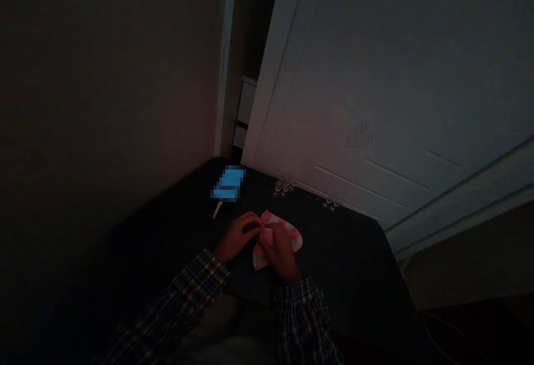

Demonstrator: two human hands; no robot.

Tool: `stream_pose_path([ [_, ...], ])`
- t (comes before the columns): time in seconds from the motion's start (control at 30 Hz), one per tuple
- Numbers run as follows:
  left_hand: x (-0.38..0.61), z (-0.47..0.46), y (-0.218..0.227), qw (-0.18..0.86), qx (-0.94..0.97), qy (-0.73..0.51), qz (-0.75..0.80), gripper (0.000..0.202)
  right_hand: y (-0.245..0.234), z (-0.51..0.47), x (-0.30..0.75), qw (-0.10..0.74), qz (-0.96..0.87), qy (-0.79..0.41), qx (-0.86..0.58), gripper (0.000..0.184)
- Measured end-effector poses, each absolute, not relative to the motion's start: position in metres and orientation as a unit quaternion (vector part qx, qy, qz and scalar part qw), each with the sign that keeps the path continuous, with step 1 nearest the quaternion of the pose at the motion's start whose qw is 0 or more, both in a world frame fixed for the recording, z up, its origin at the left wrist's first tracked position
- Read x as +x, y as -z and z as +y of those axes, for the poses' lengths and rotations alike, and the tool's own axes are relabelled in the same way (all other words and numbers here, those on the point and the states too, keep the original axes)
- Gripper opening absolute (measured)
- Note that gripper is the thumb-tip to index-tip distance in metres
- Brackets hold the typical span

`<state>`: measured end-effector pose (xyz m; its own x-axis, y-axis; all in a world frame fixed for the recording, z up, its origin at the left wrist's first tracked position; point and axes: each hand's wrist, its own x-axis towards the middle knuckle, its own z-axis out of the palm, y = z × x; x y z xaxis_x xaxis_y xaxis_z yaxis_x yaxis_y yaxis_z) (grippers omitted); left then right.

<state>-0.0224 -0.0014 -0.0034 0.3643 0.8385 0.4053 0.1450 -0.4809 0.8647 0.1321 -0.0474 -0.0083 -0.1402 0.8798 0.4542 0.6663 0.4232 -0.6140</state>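
Observation:
On the dark table lies a soft-looking pink-and-white piece [295,236], perhaps cloth, with one rounded end and one pointed corner. My left hand [238,236] comes in from its left side, thumb and fingertips closed in a pinch at its edge. Over the middle of the piece rests my right hand [283,249], its thumb and fingers pinching close to the left fingertips. Both hands cover part of the piece, and the dim light hides what exactly is between the fingertips.
A phone [228,183] with a blurred blue screen and a white cable plug [217,209] lies farther back on the black table [342,259]. Small round shiny pieces [284,186] sit by the white panel [375,64], with a second cluster [331,203] farther right. A wall [125,87] stands left.

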Motion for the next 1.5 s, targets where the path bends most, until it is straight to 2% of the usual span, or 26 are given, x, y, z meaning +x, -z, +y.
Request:
stream_pose_path([
  [0.17, -0.021, -0.001, 0.004, 0.373, 0.730, -0.449, 0.357, 0.013, 0.009, -0.046, 0.133, 0.398, -0.741, -0.121, -0.527, 0.021],
  [0.27, -0.020, -0.002, 0.004, 0.401, 0.712, -0.456, 0.353, 0.015, 0.010, -0.045, 0.135, 0.406, -0.716, -0.101, -0.559, 0.019],
  [0.47, -0.018, -0.005, 0.006, 0.473, 0.668, -0.461, 0.341, 0.038, 0.014, -0.043, 0.136, 0.423, -0.675, -0.082, -0.599, 0.018],
  [1.17, -0.020, -0.002, 0.005, 0.455, 0.677, -0.461, 0.349, 0.025, 0.013, -0.043, 0.136, 0.417, -0.680, -0.066, -0.600, 0.019],
  [1.5, -0.020, -0.006, -0.001, 0.479, 0.666, -0.441, 0.365, 0.027, 0.010, -0.044, 0.134, 0.445, -0.672, -0.114, -0.581, 0.018],
])
